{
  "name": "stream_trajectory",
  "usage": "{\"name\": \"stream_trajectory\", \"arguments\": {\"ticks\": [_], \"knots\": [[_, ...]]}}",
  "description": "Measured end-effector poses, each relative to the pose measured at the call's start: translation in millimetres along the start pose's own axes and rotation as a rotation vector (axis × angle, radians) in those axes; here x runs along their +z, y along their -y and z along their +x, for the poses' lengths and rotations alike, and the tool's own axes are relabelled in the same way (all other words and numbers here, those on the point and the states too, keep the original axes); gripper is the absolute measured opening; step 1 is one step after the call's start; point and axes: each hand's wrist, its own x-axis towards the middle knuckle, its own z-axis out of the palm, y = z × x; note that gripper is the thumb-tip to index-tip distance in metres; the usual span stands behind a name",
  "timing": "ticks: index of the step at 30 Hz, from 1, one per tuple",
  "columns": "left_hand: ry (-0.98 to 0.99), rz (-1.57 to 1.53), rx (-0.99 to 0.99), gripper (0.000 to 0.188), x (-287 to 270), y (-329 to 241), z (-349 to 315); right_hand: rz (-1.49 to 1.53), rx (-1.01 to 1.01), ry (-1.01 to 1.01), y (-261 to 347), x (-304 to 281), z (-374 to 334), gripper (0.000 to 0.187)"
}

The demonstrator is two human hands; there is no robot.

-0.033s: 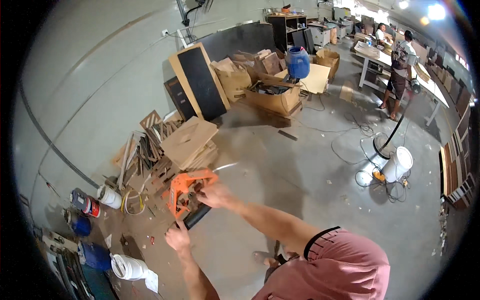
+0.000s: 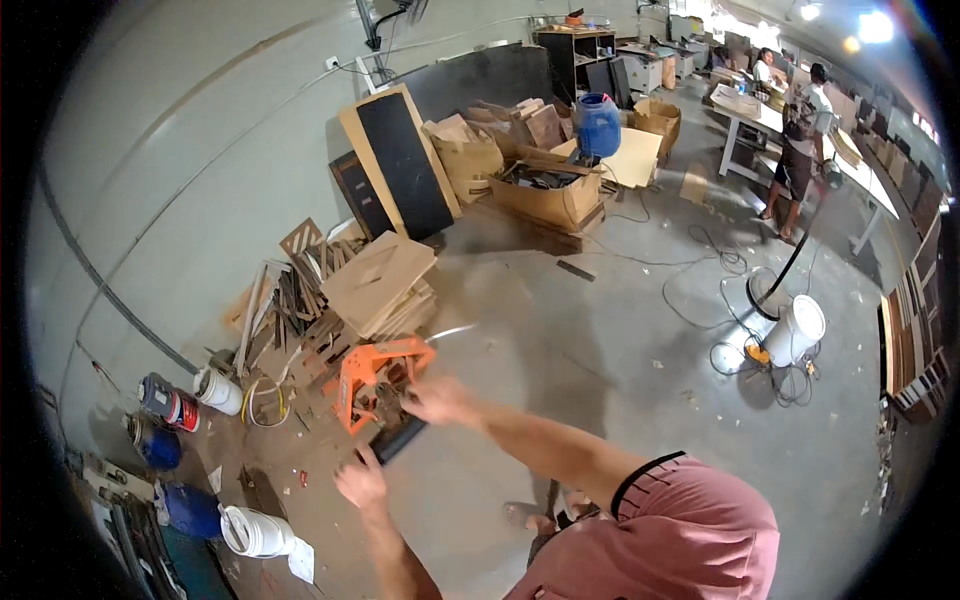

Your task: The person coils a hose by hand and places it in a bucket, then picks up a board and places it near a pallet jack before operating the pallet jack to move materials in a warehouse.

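An orange frame point(image 2: 378, 352) with dark metal parts at its middle stands in front of me, left of the picture's middle. It looks like the handle end of a pallet truck. A thick black grip bar point(image 2: 398, 440) crosses its near side. My right hand point(image 2: 440, 400) is closed around the bar's right end. At the left end, my left hand point(image 2: 360, 482) holds the bar, some of its fingers hidden. Stacked wooden boards point(image 2: 380, 283) lie just beyond the orange frame.
Wood offcuts point(image 2: 290, 297) lean by the wall. White buckets point(image 2: 255, 532) and blue drums point(image 2: 188, 510) stand at left. Cables point(image 2: 690, 318) trail over the floor near a white bucket point(image 2: 797, 328). Two people point(image 2: 803, 130) are at a long table point(image 2: 870, 190).
The black bar and both hands have shifted slightly toward me. The orange frame has hardly moved.
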Motion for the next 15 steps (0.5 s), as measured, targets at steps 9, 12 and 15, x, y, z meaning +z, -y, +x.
{"name": "stream_trajectory", "arguments": {"ticks": [9, 12, 15], "knots": [[0.915, -0.684, -0.450, 0.041, -45, -102, -186, -0.076, 0.120, 0.866, -47, 58, -208, 0.032], [0.502, -0.444, -0.311, 0.031, 18, -58, -175, -0.008, 0.155, 0.698, -23, 31, -131, 0.033], [-0.015, -0.233, -0.265, 0.033, -6, -37, -80, 0.092, 0.085, 0.428, 13, -27, -43, 0.032]]}}
